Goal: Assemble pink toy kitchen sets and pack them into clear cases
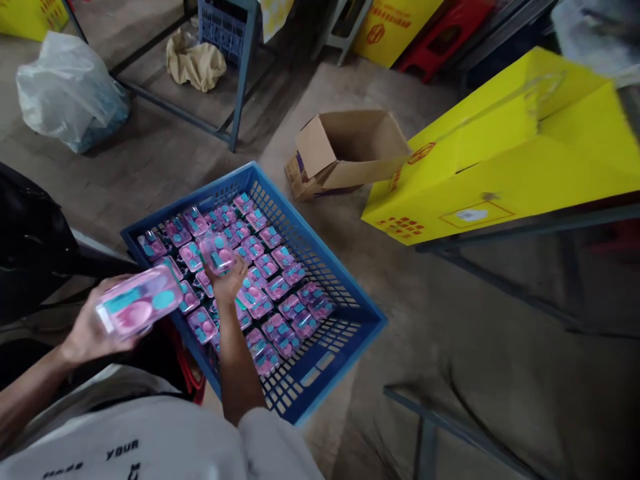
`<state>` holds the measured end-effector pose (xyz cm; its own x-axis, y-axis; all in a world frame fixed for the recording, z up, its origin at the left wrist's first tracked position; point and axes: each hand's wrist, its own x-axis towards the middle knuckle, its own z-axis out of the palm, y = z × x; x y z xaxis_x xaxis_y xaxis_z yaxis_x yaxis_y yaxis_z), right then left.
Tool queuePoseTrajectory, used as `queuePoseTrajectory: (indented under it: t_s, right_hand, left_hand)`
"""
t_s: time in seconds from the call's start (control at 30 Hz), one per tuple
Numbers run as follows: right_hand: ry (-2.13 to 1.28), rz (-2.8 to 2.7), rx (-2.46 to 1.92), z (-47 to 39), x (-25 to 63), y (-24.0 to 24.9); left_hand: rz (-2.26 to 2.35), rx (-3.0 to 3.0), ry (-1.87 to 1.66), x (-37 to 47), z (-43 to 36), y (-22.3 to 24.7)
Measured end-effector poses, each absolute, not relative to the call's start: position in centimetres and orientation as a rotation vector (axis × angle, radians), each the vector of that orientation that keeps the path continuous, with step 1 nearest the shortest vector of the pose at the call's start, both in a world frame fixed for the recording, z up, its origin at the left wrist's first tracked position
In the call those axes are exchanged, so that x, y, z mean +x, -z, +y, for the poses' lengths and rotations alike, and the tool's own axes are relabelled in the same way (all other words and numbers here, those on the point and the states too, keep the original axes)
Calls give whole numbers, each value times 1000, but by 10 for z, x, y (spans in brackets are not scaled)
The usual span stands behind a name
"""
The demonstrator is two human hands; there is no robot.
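My left hand (95, 327) grips a clear plastic pack (143, 300) with pink and turquoise contents, held up beside the basket's near left side. My right hand (227, 280) reaches over the blue plastic basket (345, 280), its fingers closed around another pink and turquoise pack (217, 253). Rows of similar packs (277, 287) lie beneath it on the basket's floor. The exact items inside the packs are too small to make out.
An open cardboard box (345, 147) stands beyond the basket. To the right is a large yellow carton (480, 153) by a metal frame. A white plastic bag (70, 87), crumpled brown paper (195, 60) and a table frame (240, 87) are at the far left.
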<state>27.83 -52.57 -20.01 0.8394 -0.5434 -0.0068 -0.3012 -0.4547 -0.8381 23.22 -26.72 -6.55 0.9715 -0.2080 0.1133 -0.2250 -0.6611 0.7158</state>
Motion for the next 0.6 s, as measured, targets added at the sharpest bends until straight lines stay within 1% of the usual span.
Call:
queuePoseTrajectory:
  t_s: [0.1,0.2,0.27,0.37,0.43,0.47,0.53,0.6]
  right_hand:
    - [212,749,-2086,-498,289,224]
    - [146,730,-2076,-490,283,227]
    - [74,601,-2062,-505,272,221]
    - [-219,237,-2029,-553,265,203]
    - [-445,-6,-2046,-591,277,187]
    - [-502,-116,-2095,-606,290,180]
    - [-489,-349,-2241,-625,324,169]
    - [-457,-644,-2332,-627,363,163]
  left_hand:
    - [-516,2278,-24,257,-276,105]
    - [-495,2315,-2,282,-284,146]
    - [-456,2314,23,292,-286,164]
    - [-421,2292,77,295,-283,177]
    - [-418,2281,90,294,-280,179]
    - [-419,2277,90,293,-279,180]
    - [-423,2274,98,292,-278,181]
    - [-426,2275,107,290,-277,181]
